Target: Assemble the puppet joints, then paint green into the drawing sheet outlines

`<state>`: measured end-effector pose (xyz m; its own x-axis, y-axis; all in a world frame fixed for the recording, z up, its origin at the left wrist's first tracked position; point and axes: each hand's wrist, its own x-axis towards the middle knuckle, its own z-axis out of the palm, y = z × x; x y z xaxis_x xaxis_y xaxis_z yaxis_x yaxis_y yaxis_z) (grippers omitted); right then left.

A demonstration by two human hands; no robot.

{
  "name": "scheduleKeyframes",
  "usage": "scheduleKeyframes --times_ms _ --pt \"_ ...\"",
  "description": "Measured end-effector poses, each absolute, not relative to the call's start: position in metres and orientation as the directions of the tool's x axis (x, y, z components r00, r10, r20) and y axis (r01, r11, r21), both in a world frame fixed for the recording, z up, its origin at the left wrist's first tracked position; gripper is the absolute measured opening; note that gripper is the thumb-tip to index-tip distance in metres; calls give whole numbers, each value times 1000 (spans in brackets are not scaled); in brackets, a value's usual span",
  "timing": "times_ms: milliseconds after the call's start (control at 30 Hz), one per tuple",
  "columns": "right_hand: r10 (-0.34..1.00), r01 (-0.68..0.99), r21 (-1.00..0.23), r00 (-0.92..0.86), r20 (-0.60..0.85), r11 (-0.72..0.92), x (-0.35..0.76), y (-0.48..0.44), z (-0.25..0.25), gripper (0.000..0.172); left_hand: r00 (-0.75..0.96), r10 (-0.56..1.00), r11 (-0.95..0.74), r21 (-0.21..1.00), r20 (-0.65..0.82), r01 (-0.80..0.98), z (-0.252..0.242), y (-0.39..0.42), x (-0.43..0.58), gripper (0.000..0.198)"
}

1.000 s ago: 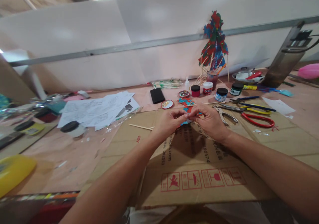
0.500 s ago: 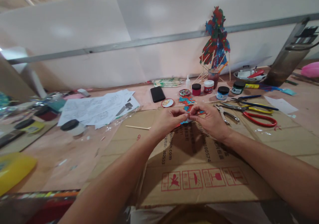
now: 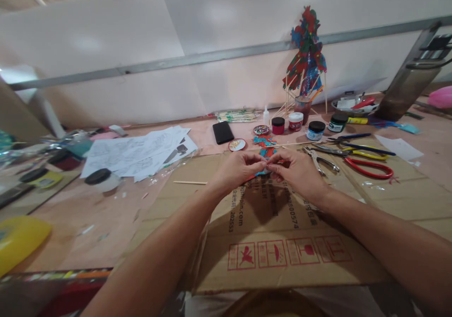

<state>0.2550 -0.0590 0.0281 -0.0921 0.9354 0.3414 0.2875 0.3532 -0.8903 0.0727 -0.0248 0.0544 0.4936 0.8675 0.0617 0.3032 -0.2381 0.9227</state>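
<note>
My left hand (image 3: pixel 238 169) and my right hand (image 3: pixel 296 170) meet fingertip to fingertip above the cardboard (image 3: pixel 278 220). Both are closed in a pinch; the tiny thing between the fingertips is too small to make out. Just beyond and partly under them lies a painted blue and red cut-out piece (image 3: pixel 264 142), mostly hidden by the fingers. A thin wooden stick (image 3: pixel 190 182) rests on the cardboard left of my left hand. Close behind the hands are a lid with small gold bits (image 3: pixel 237 145) and a dish of coloured sequins (image 3: pixel 262 130).
Cutters and pliers with red handles (image 3: pixel 369 167) lie to the right. Paint jars (image 3: pixel 315 130) stand behind, below a painted figure on sticks (image 3: pixel 307 49). A black phone (image 3: pixel 223 132), printed papers (image 3: pixel 137 150) and a black-lidded jar (image 3: pixel 102 179) are on the left. A bottle (image 3: pixel 409 86) stands far right.
The hands stay pinched together, shifting only slightly, with the right fingers a little more curled. More of the painted piece and a stick behind it now show. The view has moved very little.
</note>
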Motion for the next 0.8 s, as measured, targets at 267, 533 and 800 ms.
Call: scheduleKeyframes --times_ms 267,533,800 --pt "958 206 -940 -143 247 273 259 -54 28 6 549 834 -253 920 52 298 61 -28 69 17" --pt "962 158 -956 -159 222 247 257 -55 28 14 551 830 -270 924 83 269 58 -27 68 17" --pt "970 196 -952 -115 213 233 254 -58 30 15 544 837 -245 930 60 274 59 -28 68 17"
